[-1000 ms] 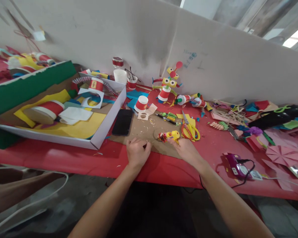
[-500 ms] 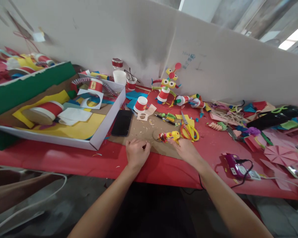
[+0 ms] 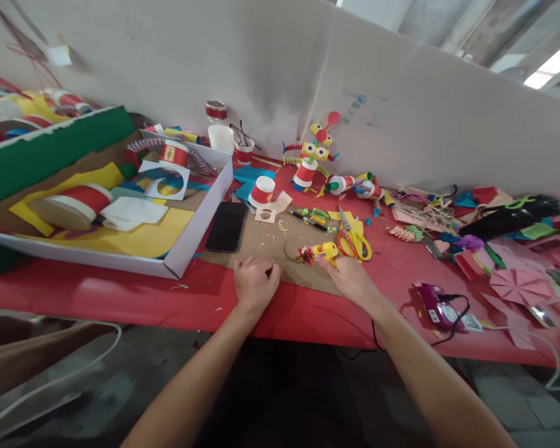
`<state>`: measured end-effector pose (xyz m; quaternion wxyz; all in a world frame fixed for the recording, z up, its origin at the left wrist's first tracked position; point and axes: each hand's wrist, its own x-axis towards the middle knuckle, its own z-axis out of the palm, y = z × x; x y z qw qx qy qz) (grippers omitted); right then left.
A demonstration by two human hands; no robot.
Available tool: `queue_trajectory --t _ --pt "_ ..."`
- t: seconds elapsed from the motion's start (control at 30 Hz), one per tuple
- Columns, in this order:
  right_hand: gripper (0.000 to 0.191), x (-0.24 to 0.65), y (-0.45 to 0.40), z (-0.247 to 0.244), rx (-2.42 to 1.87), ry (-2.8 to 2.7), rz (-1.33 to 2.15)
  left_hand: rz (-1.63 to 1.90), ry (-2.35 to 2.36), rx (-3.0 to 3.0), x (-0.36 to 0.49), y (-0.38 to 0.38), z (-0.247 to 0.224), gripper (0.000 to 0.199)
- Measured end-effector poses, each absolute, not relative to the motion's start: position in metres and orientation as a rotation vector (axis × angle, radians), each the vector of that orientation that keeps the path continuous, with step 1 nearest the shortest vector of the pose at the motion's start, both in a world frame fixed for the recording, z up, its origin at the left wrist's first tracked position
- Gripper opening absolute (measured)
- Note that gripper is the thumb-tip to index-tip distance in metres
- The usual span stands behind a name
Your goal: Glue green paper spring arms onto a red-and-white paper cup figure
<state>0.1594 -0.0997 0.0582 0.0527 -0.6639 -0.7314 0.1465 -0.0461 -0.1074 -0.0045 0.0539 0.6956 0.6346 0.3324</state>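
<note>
On the left, a white-walled box [image 3: 121, 260] has sides that probably stop its loose sheets and the paper cup [image 3: 81, 205] lying there from sliding out. A phone [image 3: 225, 227] lies beside it, partly on a brown cardboard sheet [image 3: 266, 239] — likely spread to spare the red surface [image 3: 308, 320] from scraps. The left hand [image 3: 256, 281] rests in a fist at the sheet's near edge, perhaps as a prop; whether anything is inside, I cannot tell. Farther back stands an upturned cup [image 3: 262, 193]. Over the cardboard's right part, the yellow tool [image 3: 324, 250] is grasped by the right hand [image 3: 352, 279], its multicoloured end pointing left — scissors [image 3: 353, 239] lie just beyond, within easy reach. Farther right sits a purple socket block [image 3: 436, 305], a cord plugged in.
</note>
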Motion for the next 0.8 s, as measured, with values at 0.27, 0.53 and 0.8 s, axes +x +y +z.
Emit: queue_trajectory --t 0.27,0.53,0.8 --pt "0.054 0.1582 -0.1021 0.0604 -2.053 -2.220 0.454 0.990 1.916 2.094 -0.0459 -0.1078 -0.0032 0.034" --pt "0.052 0.1627 -0.1041 0.0625 -2.010 -2.199 0.498 0.980 1.926 2.094 -0.0452 -0.1081 -0.0029 0.037" --pt "0.052 0.1648 -0.1029 0.0644 -2.036 -2.165 0.545 0.976 1.922 2.086 -0.0449 -0.1079 -0.0004 0.037"
